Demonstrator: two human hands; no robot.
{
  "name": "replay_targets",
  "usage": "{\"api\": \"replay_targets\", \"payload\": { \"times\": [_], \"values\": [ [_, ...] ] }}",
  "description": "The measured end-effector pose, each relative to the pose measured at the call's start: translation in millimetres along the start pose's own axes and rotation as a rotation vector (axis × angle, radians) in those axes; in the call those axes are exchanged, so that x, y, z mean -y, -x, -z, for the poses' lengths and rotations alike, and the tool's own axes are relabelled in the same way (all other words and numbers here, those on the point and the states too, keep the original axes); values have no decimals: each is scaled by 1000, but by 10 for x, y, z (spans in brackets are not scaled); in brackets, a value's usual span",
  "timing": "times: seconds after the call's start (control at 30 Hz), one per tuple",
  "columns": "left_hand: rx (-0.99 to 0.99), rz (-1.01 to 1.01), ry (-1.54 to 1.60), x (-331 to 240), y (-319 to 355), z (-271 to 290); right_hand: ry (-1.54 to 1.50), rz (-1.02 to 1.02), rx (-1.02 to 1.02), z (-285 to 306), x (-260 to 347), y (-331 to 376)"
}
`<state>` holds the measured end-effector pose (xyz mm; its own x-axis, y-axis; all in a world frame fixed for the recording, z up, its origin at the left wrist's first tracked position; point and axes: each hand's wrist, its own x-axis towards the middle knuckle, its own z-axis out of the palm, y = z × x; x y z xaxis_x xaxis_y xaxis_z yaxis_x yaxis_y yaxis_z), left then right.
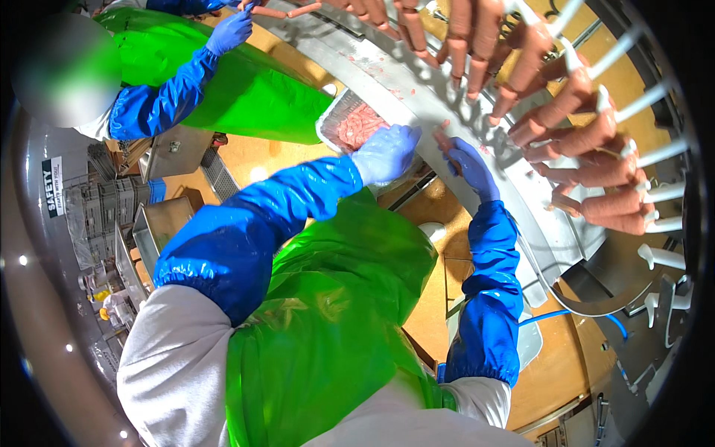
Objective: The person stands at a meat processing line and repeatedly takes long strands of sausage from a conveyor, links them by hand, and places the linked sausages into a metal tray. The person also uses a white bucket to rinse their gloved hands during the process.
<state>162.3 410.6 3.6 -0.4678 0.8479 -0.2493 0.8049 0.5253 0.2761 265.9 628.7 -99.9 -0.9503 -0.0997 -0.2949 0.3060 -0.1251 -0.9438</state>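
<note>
My right hand [473, 165], in a blue-violet glove, is closed on a short pinkish sausage [443, 137] over the grey metal ledge. To its left, my left hand [386, 154] is held at the near right side of a clear plastic bin [325, 128]. Pinkish meat scraps [360, 127] lie in that bin. The left fingers curl downward, and the back of the hand hides whatever they hold. Linked sausages [557, 108] hang in loops from white hooks, just beyond and to the right of my right hand.
The metal ledge [547, 212] curves along in front of me, with small meat bits on it. White hooks [655, 153] line the right side. At the upper left, a co-worker in a green apron [253, 89] holds a sausage link [269, 12]. Grey crates [97, 216] are stacked at the left.
</note>
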Motion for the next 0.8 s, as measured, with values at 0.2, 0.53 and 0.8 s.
{"api": "replay_targets", "payload": {
  "times": [0.2,0.53,0.8],
  "values": [
    [-12,-166,266,680,154,244,68,-18,97,-709,590,-477],
    [-186,-443,-275,1637,311,848,-2,-102,145,-1320,1196,-1096],
    [11,-534,-45,1978,272,1187,370,168,244,-1584,1276,-1435]
  ]
}}
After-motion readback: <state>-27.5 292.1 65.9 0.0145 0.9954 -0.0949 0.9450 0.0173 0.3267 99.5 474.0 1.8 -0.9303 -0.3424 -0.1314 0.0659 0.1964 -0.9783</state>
